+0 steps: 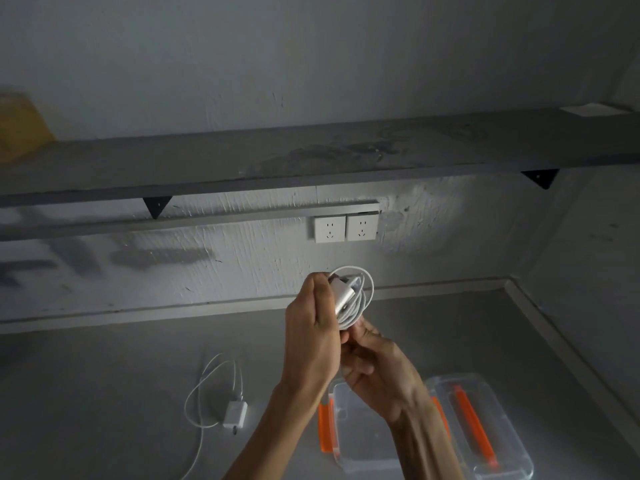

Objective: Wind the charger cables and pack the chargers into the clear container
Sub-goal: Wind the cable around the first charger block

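My left hand (pixel 313 336) grips a white charger (pixel 343 299) held up over the table, with its white cable (pixel 363 296) coiled in loops around it. My right hand (pixel 379 372) pinches the bottom of the coil from below. A second white charger (pixel 235 414) lies on the grey table to the left, its cable (pixel 207 386) loose and trailing toward the front edge. The clear container (pixel 353 448) with orange latches sits open under my right forearm, and its clear lid (pixel 485 427) lies beside it on the right.
A grey shelf (pixel 311 157) on black brackets runs across the wall above. Two white wall sockets (pixel 344 228) sit under it. The grey table (pixel 104 393) meets walls at the back and right.
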The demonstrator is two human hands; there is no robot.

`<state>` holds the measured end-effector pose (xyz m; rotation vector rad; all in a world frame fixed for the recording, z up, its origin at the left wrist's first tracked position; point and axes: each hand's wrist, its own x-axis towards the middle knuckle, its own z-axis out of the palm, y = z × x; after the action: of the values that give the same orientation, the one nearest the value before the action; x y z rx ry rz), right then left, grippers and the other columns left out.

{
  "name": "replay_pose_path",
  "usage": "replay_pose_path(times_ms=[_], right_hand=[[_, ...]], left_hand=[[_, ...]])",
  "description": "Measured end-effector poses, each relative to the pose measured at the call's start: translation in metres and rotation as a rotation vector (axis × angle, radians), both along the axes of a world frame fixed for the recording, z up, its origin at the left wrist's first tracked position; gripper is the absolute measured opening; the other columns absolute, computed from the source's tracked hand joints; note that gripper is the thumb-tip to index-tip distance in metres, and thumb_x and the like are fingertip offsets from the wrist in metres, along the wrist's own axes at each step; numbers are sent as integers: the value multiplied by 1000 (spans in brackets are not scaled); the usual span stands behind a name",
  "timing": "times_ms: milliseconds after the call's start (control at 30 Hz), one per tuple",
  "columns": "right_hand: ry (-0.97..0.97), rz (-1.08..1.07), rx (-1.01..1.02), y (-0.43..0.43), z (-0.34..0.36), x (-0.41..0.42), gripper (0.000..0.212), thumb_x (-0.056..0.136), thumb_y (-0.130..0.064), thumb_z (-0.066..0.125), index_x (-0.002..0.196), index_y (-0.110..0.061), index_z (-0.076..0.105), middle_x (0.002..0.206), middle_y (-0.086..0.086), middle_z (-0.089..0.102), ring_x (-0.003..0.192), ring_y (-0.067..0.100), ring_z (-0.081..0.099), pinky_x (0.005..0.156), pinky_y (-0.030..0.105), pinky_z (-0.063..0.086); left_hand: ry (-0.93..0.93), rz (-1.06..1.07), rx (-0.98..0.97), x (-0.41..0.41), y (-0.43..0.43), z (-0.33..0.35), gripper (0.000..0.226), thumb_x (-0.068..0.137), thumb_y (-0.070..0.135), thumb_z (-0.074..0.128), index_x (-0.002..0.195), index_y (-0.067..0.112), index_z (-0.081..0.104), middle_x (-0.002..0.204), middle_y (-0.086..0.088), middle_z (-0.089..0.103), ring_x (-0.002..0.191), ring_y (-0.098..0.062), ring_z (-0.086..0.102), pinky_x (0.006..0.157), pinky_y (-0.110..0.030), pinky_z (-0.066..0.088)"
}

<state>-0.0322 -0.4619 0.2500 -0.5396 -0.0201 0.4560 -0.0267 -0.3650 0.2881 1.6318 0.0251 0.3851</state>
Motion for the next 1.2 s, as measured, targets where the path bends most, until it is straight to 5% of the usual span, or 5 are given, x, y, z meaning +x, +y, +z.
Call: replay_pose_path(times_ms=[200,367,533,733,1200], right_hand=[[31,-174,-22,3,3,-4,15,82,0,58,97,3,61,84,13,63,67,12,65,60,15,57],[-42,-233,-89,1,5,-10,18,80,-2,62,95,4,69,82,11,72,72,11,71,65,16,58],[-87,-304,-110,0,9,-19,28,76,-9,67,99,6,67,87,12,67,73,11,67,67,15,58],[-184,-400,-145,8,19,-33,23,78,-13,65,92,5,61,76,12,64,65,13,61,65,20,56],[-382,-673,-387,20,24,-44,16,80,-24,74,78,-11,65,56,0,64,45,10,57,45,21,42]], left_hand=[[117,-104,-7,5,12,4,32,105,27,33,118,37,60,114,2,67,105,-18,66,89,-43,56],[78,-217,70,-3,22,14,24,105,37,35,110,37,59,95,4,67,65,1,63,45,-14,45],[-39,-331,141,-14,19,17,28,105,37,37,107,25,63,106,-6,63,77,-4,58,55,-7,41],[-141,-374,118,-28,20,20,26,96,25,47,119,26,61,118,-2,62,108,-22,63,80,-34,50],[-77,-498,-207,-45,17,11,40,96,37,50,129,14,54,102,-6,64,74,-4,62,65,-15,48]])
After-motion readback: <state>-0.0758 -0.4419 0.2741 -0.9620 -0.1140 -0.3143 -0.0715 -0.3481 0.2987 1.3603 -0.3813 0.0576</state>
